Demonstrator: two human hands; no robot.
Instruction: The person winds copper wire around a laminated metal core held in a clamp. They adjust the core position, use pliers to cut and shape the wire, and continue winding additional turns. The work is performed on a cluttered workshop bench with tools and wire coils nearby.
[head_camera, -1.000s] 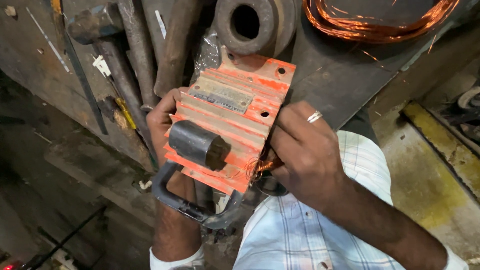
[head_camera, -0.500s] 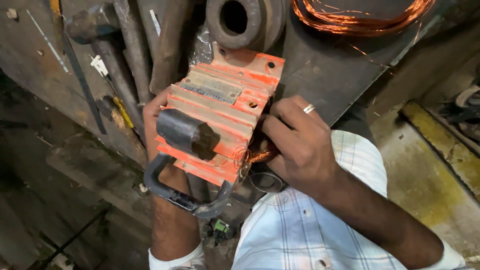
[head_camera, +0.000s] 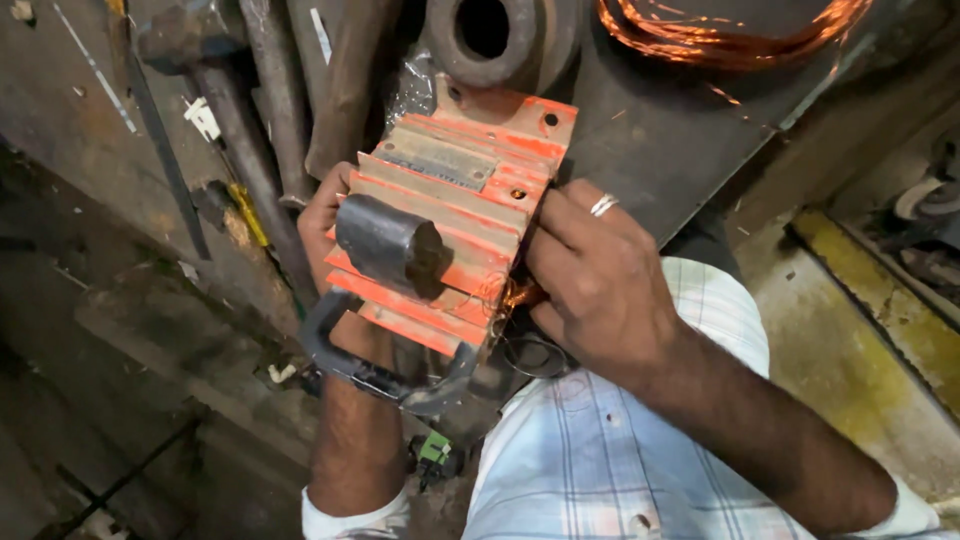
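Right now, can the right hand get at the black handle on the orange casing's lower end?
Probably yes. The right hand grips the orange casing's side, and the black handle sits uncovered just below it; only the left hand is behind.

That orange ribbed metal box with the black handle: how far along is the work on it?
Done: nothing visibly finished. In hand: the left hand steadies the orange ribbed metal box, while the right hand fingers the thin copper wires at its edge. Left: those wires hang loose; a copper wire coil lies beyond.
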